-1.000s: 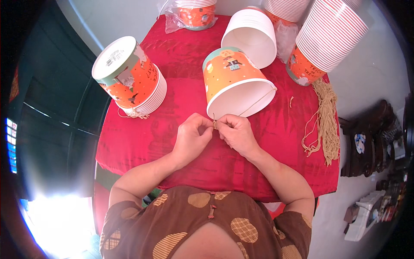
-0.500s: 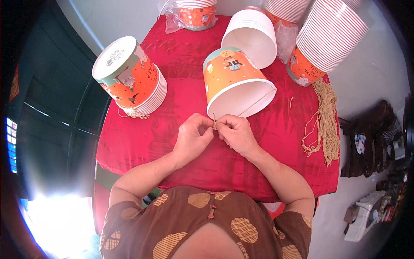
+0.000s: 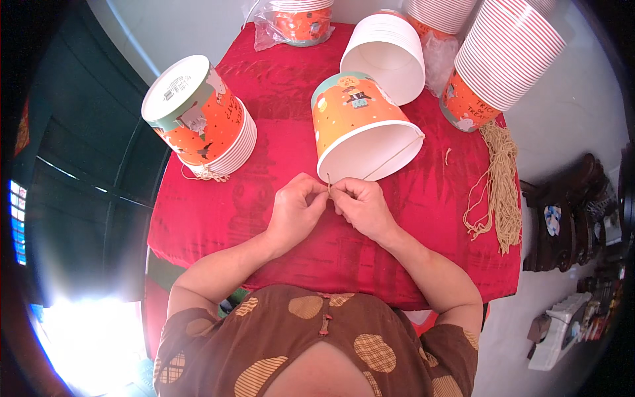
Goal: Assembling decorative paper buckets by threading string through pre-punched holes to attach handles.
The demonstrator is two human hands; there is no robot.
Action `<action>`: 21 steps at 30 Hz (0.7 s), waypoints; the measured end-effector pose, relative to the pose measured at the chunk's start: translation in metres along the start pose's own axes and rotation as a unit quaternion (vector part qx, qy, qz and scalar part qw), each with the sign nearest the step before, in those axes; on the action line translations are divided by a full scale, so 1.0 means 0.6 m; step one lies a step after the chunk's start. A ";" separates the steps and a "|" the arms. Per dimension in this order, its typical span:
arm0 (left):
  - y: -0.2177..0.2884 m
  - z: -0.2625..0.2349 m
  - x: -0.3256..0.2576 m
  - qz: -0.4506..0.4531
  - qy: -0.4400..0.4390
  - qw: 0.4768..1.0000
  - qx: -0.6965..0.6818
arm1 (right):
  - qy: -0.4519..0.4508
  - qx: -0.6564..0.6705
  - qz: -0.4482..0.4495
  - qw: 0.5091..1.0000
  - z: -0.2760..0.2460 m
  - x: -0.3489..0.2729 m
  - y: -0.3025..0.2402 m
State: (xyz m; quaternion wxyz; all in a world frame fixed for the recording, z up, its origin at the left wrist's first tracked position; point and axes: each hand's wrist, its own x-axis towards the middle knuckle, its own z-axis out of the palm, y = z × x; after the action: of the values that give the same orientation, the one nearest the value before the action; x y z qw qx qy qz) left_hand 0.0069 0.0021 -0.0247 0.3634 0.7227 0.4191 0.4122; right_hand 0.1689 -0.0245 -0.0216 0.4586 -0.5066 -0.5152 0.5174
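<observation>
An orange paper bucket [image 3: 354, 111] with a green base band and white inside lies on its side, its mouth toward me. A tan string [image 3: 395, 156] runs from the right side of its rim down to my fingers. Just in front of the mouth, my left hand [image 3: 297, 206] is closed, thumb and forefinger pinching the string. My right hand [image 3: 362, 204] pinches it too, its fingertips almost touching the left ones. A short string end sticks up between them. The exact shape of the string inside the pinch is hidden by my fingers.
A stack of upturned buckets [image 3: 198, 119] stands at the left with string at its rims. A tan string bundle [image 3: 506, 192] hangs over the right edge of the red cloth [image 3: 278, 149]. Behind are a white bucket [image 3: 387, 56], a tall bucket stack [image 3: 506, 56] and plastic-wrapped buckets [image 3: 301, 23].
Both hands stay in nearly the same place. Only the fingertips have shifted slightly around the string; the small loop between them looks narrower. The buckets have not moved.
</observation>
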 end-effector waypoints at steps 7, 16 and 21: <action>-0.009 -0.004 0.001 -0.036 -0.015 0.999 -0.006 | -0.004 -0.013 0.001 1.000 0.001 -0.001 -0.002; 0.000 -0.012 0.001 -0.065 -0.039 0.997 0.006 | 0.020 -0.008 0.031 0.999 0.000 0.002 -0.004; 0.009 -0.014 0.001 -0.045 -0.038 0.998 0.028 | 0.015 -0.008 0.043 0.999 -0.001 0.003 -0.005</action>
State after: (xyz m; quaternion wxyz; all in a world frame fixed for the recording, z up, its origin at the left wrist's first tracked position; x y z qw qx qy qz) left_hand 0.0014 0.0021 -0.0163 0.3768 0.7283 0.4484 0.3557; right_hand 0.1690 -0.0225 -0.0184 0.4393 -0.5394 -0.4907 0.5247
